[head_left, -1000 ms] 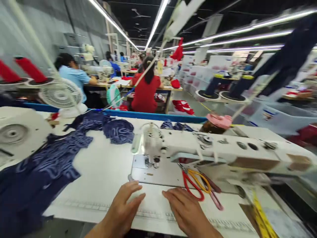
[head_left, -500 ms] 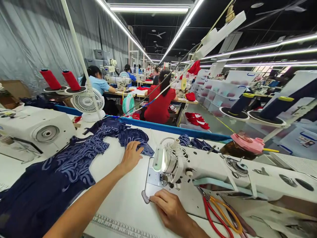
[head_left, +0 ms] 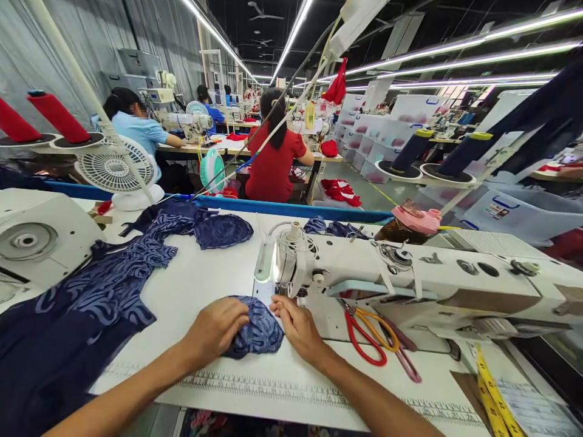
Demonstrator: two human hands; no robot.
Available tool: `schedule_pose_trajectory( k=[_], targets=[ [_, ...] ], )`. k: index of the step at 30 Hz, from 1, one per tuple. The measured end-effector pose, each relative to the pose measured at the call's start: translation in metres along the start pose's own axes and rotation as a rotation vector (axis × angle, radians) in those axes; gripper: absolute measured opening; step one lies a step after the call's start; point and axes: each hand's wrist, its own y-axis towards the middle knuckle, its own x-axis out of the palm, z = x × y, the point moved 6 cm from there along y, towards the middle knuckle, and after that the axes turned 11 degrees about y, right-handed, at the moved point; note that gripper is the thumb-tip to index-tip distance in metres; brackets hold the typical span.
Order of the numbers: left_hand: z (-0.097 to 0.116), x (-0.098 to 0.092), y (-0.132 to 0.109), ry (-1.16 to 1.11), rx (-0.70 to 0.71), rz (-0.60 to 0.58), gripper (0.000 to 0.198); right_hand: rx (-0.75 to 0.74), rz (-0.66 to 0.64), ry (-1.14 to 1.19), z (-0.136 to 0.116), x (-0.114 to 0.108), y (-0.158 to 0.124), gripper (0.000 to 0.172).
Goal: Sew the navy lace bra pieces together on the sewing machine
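Observation:
A small rounded piece of navy fabric with a lighter wavy pattern (head_left: 259, 331) lies on the white table just in front of the sewing machine (head_left: 291, 267). My left hand (head_left: 218, 328) is closed over its left side, the fingers curled onto the cloth. At its upper right edge, close to the needle area, my right hand (head_left: 294, 325) has its thumb and fingers pinched together on the cloth; the fingertips partly hide the edge. Another dark blue rounded piece (head_left: 223, 231) rests farther back at the left, beside a long heap of patterned navy fabric (head_left: 118, 285).
Red- and orange-handled scissors (head_left: 368, 340) lie under the machine arm. A ruler strip (head_left: 273, 388) runs along the table front, with a yellow tape measure (head_left: 494, 394) at right. Behind stand a white fan (head_left: 116, 167) and thread cones (head_left: 412, 149). Co-workers sit beyond the blue edge.
My left hand has come back from the pile toward me with a patterned piece, now before the machine. My right hand has moved from the machine plate to that piece's edge. The view has shifted right.

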Motion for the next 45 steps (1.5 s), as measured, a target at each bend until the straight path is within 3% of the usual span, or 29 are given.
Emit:
schedule_pose_trajectory(
  k=[3, 7, 9, 12, 15, 17, 19, 22, 24, 27, 30, 33, 39, 45],
  targets=[
    [-0.023, 0.004, 0.025, -0.002, -0.171, -0.002, 0.022, -0.042, -0.053, -0.034, -0.010, 0.003, -0.005, 0.031],
    [-0.017, 0.004, 0.031, -0.088, -0.127, -0.025, 0.010, -0.043, -0.094, -0.053, -0.016, 0.003, -0.009, 0.054],
    [-0.008, -0.002, 0.020, -0.160, -0.133, -0.022, 0.010, 0.048, -0.142, 0.022, -0.013, 0.004, -0.009, 0.055],
    [-0.010, -0.021, 0.004, -0.284, -0.276, 0.004, 0.015, 0.231, -0.307, 0.260, -0.011, 0.014, -0.012, 0.025],
    [-0.018, -0.033, 0.012, -0.282, -0.339, -0.116, 0.021, 0.383, -0.478, 0.521, -0.016, 0.028, -0.021, 0.037],
    [-0.023, -0.034, 0.031, -0.119, -0.290, -0.205, 0.022, 0.418, -0.524, 0.434, -0.015, 0.031, -0.024, 0.040],
    [-0.027, -0.031, 0.053, 0.098, -0.234, -0.213, 0.024, 0.349, -0.402, 0.093, -0.012, 0.020, -0.021, 0.040],
    [-0.025, -0.018, 0.074, 0.233, -0.211, -0.149, 0.032, 0.052, -0.119, -0.350, -0.022, -0.004, -0.011, 0.026],
    [-0.014, -0.007, 0.072, 0.251, -0.194, -0.099, 0.032, -0.194, -0.126, -0.428, -0.031, -0.004, -0.011, 0.012],
    [0.010, 0.014, 0.050, 0.242, -0.093, -0.012, 0.021, -0.440, -0.261, -0.504, -0.037, 0.007, -0.017, 0.019],
    [0.025, 0.032, 0.031, 0.222, 0.037, 0.110, 0.032, -0.460, -0.256, -0.611, -0.033, 0.012, -0.020, 0.022],
    [0.021, 0.043, 0.036, 0.192, 0.059, 0.128, 0.041, -0.429, -0.219, -0.669, -0.030, 0.010, -0.020, 0.028],
    [0.012, 0.047, 0.073, 0.101, 0.082, 0.071, 0.022, -0.353, -0.147, -0.702, -0.018, 0.000, -0.014, 0.046],
    [0.012, 0.045, 0.075, 0.072, 0.105, 0.082, 0.018, -0.317, -0.168, -0.688, -0.011, -0.001, -0.014, 0.052]
  ],
)
